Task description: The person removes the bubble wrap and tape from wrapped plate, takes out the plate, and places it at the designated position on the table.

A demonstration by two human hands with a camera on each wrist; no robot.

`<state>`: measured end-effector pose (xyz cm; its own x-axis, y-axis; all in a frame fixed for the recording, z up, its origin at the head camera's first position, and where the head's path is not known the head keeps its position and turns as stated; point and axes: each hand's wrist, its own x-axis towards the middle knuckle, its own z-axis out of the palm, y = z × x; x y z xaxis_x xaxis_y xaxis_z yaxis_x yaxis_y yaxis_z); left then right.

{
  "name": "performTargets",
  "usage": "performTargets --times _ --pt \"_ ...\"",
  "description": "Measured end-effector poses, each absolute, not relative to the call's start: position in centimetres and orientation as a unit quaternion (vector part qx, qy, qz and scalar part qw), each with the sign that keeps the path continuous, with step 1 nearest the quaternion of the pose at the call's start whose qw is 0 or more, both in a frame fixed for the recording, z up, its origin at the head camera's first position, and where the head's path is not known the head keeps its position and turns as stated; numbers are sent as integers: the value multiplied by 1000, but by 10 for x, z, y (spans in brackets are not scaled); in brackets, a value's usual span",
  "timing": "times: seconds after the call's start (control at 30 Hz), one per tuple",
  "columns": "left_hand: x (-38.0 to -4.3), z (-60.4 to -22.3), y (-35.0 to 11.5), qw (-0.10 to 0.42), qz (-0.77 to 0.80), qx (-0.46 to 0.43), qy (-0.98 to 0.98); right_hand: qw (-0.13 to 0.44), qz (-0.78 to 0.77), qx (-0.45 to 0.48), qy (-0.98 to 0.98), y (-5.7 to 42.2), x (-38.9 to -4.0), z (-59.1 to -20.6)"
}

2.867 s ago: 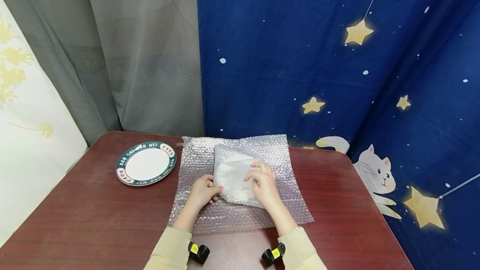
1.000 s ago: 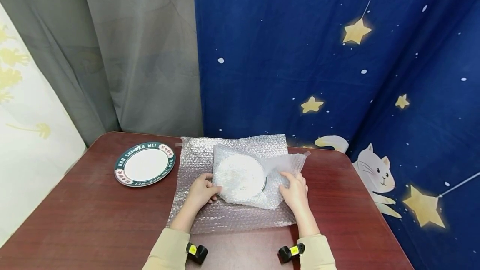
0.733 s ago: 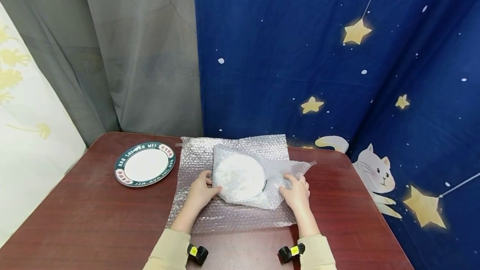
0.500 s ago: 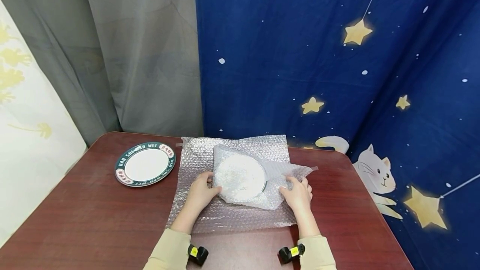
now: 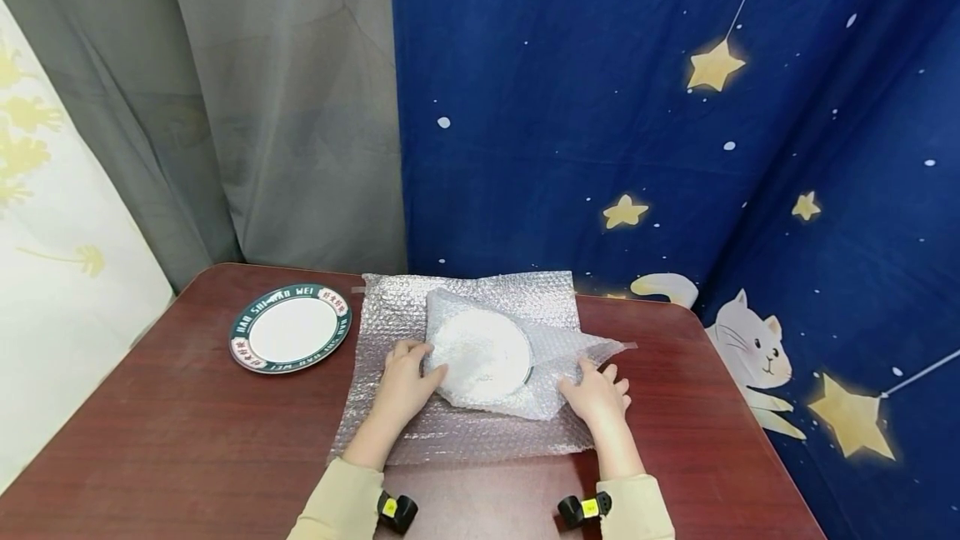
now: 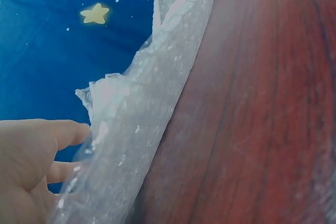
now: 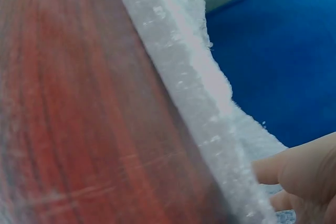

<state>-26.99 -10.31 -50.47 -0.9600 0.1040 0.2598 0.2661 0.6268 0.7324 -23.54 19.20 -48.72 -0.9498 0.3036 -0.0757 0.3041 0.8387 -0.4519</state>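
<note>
Under bubble wrap (image 5: pixel 550 392), plate (image 5: pixel 482 355), head view only

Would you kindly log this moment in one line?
left hand: at wrapped plate; right hand: at bubble wrap flap; printed plate: unwrapped, left side of table

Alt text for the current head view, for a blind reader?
A person's left hand and right hand flank a round white object in bubble wrap, on a larger bubble-wrap sheet. A green-rimmed plate sits to the left on a brown table; behind hang a grey curtain and starry blue curtain.
</note>
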Motion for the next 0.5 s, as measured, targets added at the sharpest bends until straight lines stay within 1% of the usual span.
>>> performTargets --times 0.3,0.5 --pt "-269 -507 -96 66 -406 -127 -902 -6 -209 133 969 188 -228 -469" --pt "-266 -507 -90 56 -397 -126 -907 -19 -209 18 978 188 -230 -472"
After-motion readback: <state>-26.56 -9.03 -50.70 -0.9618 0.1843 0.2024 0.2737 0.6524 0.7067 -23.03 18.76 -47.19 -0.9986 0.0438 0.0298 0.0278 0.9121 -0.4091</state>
